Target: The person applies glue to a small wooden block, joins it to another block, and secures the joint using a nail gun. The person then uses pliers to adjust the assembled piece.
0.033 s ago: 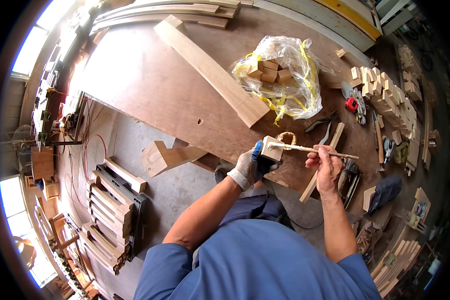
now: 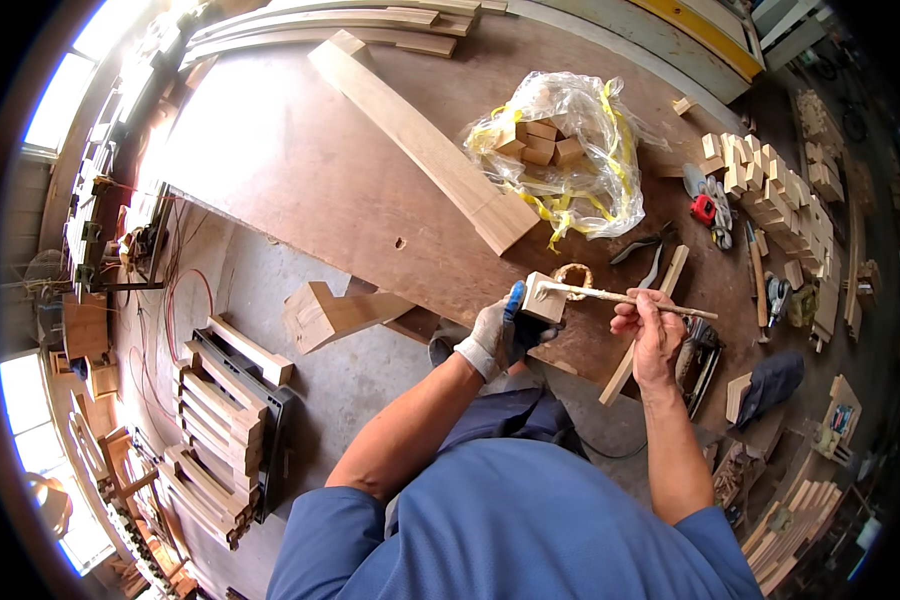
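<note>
My left hand (image 2: 494, 335), in a white and blue work glove, is closed around a small pale wooden block (image 2: 545, 306) just over the table's near edge. Bare, my right hand (image 2: 652, 335) pinches a thin stick-like brush (image 2: 692, 312) by its handle. The brush's whitish tip lies against the block's upward face, where a pale smear shows. Just beyond the block is the crusted rim of a round container (image 2: 574, 270), partly hidden behind the brush and block.
A long thick board (image 2: 420, 140) lies across the brown table (image 2: 300, 190). Beyond the hands sits a clear plastic bag (image 2: 610, 190) of wooden blocks. At right are stacked pale wood pieces (image 2: 780, 195), a red tape measure (image 2: 703, 209) and a hammer (image 2: 758, 275). A slim wooden strip (image 2: 630, 360) overhangs the near edge.
</note>
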Available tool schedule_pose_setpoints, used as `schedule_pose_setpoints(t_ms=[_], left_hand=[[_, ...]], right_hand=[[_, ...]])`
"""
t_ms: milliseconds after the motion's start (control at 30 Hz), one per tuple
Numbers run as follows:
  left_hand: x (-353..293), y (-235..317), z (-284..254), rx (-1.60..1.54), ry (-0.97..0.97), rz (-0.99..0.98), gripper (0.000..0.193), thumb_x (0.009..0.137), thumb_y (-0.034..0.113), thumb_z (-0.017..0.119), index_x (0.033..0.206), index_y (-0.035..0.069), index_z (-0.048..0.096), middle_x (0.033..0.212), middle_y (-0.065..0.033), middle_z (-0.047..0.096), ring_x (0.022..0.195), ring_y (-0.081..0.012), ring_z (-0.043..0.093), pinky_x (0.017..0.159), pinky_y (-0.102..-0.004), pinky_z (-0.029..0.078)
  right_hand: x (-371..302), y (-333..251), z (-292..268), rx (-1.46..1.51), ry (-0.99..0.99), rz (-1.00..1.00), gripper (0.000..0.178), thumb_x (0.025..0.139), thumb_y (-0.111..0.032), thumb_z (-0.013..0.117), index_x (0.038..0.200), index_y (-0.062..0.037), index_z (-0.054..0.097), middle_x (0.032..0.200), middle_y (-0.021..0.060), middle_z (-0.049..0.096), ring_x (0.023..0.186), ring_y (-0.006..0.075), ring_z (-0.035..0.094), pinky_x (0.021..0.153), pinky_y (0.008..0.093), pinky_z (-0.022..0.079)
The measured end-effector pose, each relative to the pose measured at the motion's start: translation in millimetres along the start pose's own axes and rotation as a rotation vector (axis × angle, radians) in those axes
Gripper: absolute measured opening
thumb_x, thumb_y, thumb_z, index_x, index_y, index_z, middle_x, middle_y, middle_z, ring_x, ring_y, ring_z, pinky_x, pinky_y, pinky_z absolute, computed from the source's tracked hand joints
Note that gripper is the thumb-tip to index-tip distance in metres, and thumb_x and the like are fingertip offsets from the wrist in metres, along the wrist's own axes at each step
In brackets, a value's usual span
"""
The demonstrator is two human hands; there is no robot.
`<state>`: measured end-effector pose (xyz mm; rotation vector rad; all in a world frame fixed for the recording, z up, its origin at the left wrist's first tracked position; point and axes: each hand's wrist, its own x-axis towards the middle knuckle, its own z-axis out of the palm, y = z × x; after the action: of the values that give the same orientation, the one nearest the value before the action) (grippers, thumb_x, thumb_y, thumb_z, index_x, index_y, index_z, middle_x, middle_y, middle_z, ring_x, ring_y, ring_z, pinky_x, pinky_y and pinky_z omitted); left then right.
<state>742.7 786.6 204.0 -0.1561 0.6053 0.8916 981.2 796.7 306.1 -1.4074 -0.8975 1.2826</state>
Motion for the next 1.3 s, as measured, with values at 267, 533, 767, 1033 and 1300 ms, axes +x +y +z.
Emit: schedule_pose_setpoints(t_ms=[267, 533, 767, 1033, 1300], left_hand=[[0, 2, -3, -0.043, -0.019, -0.022, 0.056, 0.111, 0.046, 0.050, 0.145, 0.002, 0.056, 0.130, -0.0225, 0.068, 0.108, -0.0427, 0.071, 0.083, -0.0478, 0.064], [-1, 5, 1, -0.045, 0.013, 0.016, 0.057, 0.111, 0.047, 0.051, 0.144, 0.000, 0.056, 0.133, -0.0223, 0.068, 0.108, -0.0413, 0.072, 0.083, -0.0485, 0.064], [-1, 7, 0, -0.020, -0.019, 0.017, 0.059, 0.110, 0.049, 0.052, 0.145, 0.001, 0.055, 0.136, -0.0220, 0.066, 0.113, -0.0455, 0.070, 0.085, -0.0479, 0.064], [-3, 8, -7, -0.018, -0.075, 0.055, 0.058, 0.111, 0.048, 0.051, 0.147, 0.002, 0.055, 0.137, -0.0217, 0.066, 0.114, -0.0444, 0.069, 0.087, -0.0469, 0.062], [-5, 12, -7, -0.054, -0.060, 0.049, 0.060, 0.110, 0.048, 0.051, 0.147, 0.000, 0.055, 0.136, -0.0232, 0.067, 0.113, -0.0441, 0.069, 0.085, -0.0453, 0.063]], right_hand=[[-8, -12, 8, -0.106, -0.039, -0.118, 0.028, 0.110, -0.020, 0.056, 0.114, 0.0052, 0.068, 0.090, 0.0123, 0.075, 0.074, 0.0168, 0.073, 0.072, 0.0292, 0.061], [-29, -21, 13, -0.227, -0.180, -0.158, 0.027, 0.110, -0.019, 0.056, 0.110, 0.0053, 0.068, 0.090, 0.0127, 0.074, 0.078, 0.0161, 0.073, 0.073, 0.0288, 0.061], [-20, -24, 20, -0.156, -0.033, -0.177, 0.028, 0.109, -0.018, 0.055, 0.109, 0.0064, 0.069, 0.089, 0.0131, 0.075, 0.074, 0.0162, 0.072, 0.070, 0.0291, 0.061], [-20, -21, 15, -0.274, -0.026, -0.217, 0.025, 0.110, -0.015, 0.056, 0.110, 0.0060, 0.070, 0.087, 0.0119, 0.075, 0.072, 0.0146, 0.072, 0.070, 0.0277, 0.061], [-29, -31, 18, -0.314, -0.113, -0.354, 0.017, 0.104, -0.005, 0.058, 0.109, 0.0056, 0.070, 0.093, 0.0128, 0.073, 0.079, 0.0159, 0.073, 0.073, 0.0279, 0.061]])
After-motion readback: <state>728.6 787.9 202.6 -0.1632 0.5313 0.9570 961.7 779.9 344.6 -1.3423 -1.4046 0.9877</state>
